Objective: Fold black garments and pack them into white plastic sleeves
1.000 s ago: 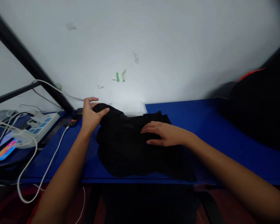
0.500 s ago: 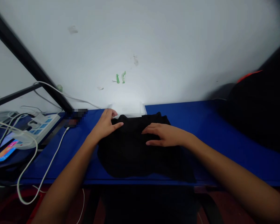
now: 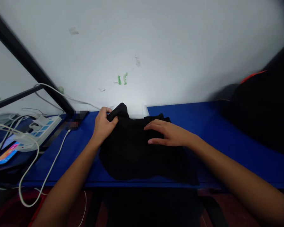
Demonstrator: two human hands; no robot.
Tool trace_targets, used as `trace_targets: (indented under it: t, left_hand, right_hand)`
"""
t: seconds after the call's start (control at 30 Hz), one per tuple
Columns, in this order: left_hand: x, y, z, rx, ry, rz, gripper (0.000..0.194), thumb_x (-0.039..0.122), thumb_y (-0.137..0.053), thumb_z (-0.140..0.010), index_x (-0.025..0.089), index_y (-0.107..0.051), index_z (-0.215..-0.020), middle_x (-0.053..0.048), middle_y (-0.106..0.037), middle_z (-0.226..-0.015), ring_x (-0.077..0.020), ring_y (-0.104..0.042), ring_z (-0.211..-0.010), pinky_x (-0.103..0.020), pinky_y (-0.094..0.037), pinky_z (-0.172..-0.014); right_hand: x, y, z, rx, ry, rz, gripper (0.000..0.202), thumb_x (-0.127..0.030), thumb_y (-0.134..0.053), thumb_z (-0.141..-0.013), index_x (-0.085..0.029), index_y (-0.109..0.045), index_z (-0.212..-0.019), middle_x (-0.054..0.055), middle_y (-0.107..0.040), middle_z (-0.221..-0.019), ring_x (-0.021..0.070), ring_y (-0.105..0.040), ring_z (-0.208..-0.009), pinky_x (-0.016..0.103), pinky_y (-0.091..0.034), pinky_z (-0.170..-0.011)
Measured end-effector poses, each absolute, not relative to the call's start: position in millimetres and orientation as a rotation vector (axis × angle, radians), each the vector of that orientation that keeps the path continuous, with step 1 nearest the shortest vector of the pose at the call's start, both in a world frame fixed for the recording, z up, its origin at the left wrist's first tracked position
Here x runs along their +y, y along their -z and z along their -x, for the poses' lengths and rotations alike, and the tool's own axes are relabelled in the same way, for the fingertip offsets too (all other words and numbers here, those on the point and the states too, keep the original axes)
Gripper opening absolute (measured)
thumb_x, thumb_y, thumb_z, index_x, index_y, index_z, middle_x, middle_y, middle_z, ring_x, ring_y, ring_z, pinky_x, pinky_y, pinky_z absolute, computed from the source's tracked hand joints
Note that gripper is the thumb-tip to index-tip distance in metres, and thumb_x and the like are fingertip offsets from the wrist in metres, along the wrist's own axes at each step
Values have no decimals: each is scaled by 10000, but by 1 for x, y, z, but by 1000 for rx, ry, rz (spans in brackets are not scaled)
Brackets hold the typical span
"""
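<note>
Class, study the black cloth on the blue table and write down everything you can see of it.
The black cloth looks like soft, plain, dark fabric, with rumpled edges; whether it is a garment is unclear. It lies spread on the blue table, its front right corner reaching the front edge. The left hand pinches a raised fold at its far left, while the open right hand lies over its right part, apparently touching.

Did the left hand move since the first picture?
Yes: the left hand moved to the picture's right, judged against the green marks on the wall; it's nearer to being under them.
</note>
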State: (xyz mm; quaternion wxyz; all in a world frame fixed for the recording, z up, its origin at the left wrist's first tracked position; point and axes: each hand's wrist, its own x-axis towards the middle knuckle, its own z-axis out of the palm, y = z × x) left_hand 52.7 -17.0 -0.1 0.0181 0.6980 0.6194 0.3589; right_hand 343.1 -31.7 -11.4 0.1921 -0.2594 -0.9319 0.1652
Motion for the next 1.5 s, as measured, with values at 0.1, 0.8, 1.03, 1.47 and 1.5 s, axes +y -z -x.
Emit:
trace_targets:
  t: [0.1,0.8,1.03,1.47,1.5]
  left_hand:
    - [-21,7,-60,1669,-1250,-2360,241,307,-606,-837,216,-500,-1033,-62,-580,-1045,-204,-565,-906,-363,-473,-839]
    - [-30,33,-89,1126,-462,-3006,264,251,-632,-849,153,-610,-1093,-79,-609,-1006,-242,-567,-944,-391,-471,-838]
    - [-42,31,-94,795,-986,-2764,147,189,-519,-891,162,-592,-1015,-84,-595,-985,-204,-558,-950,-363,-513,-834]
    - [43,26,-42,1419,-539,-2794,230,205,-562,-865,191,-572,-1095,-100,-623,-1138,-246,-576,-1070,-379,-455,-925]
    - [52,27,-38,1432,-484,-2802,226,172,-569,-839,193,-584,-1063,-86,-651,-1073,-238,-603,-1004,-359,-469,-881]
  right_hand:
    - [-31,16,-343,-2637,-487,696,474,-500,-566,-904,-184,-549,-1258,125,-599,-1210,252,-556,-1136,418,-454,-978]
    - [-26,30,-334,-2530,-367,701,430,-58,-464,-820,-198,-506,-1224,100,-597,-1166,214,-573,-1095,410,-496,-943]
    - [-33,30,-323,-2522,23,683,678,-210,-645,-792,-155,-370,-1409,196,-329,-1511,342,-310,-1385,557,-320,-1105]
    - [-33,37,-323,-2608,-194,701,418,33,-490,-569,-163,-519,-938,201,-576,-1310,306,-459,-1317,483,-433,-1032]
    - [-34,36,-323,-2625,-220,728,421,38,-490,-568,-158,-522,-939,202,-583,-1304,304,-497,-1284,460,-463,-1007]
